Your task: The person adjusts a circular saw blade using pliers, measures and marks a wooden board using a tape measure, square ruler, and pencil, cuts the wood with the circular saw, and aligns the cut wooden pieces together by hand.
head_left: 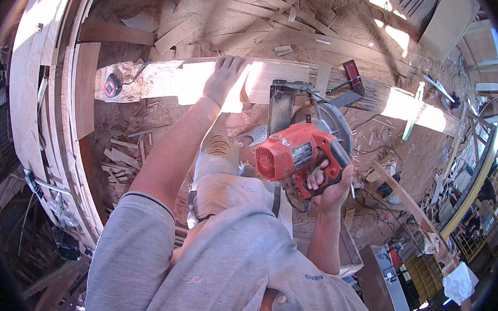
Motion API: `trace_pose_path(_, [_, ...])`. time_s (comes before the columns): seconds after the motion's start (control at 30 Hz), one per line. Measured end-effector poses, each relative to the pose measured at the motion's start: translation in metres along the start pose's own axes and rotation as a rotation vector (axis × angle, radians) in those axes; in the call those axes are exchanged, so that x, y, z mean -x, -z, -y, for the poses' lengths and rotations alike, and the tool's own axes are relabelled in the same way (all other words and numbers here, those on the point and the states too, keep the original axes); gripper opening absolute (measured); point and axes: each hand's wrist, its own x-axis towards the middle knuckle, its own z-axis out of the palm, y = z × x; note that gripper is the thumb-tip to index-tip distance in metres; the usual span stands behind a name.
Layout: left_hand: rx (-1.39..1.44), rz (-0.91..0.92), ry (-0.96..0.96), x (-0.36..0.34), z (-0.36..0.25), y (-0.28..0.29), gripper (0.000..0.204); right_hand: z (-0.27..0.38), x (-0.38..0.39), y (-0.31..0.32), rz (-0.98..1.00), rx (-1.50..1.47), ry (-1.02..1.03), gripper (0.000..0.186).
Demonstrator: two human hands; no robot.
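Note:
A red circular saw is in my right hand, whose fingers wrap round its rear handle. The saw's metal base and blade guard point away from me, over the near edge of a long wooden plank. Whether the blade touches the wood cannot be seen. My left hand lies flat on the plank, left of the saw, with its fingers stretched toward the far edge. Right of the saw's front, a try square with a dark red part rests on the plank.
A tape measure lies at the plank's left end. Toward the right a green-tipped stick crosses the plank. Offcuts and sawdust cover the ground. Long boards stand at the left; a narrow timber slants at the right, near cables.

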Motion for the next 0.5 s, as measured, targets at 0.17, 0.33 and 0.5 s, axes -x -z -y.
trace_pose_path(0.17, [-0.012,0.019,-0.003,-0.0006,-0.0005,0.0023,0.121,-0.0018,-0.002,0.0045,0.029,-0.075,-0.005,0.076])
trace_pose_path(0.33, [-0.006,-0.008,-0.004,0.0006,-0.0009,0.0016,0.121,-0.0011,-0.004,0.0039,0.028,-0.075,-0.003,0.075])
trace_pose_path(0.5, [-0.021,0.029,0.008,-0.0008,0.0004,-0.0003,0.122,-0.0012,-0.0061,0.0021,0.013,-0.086,0.007,0.076])
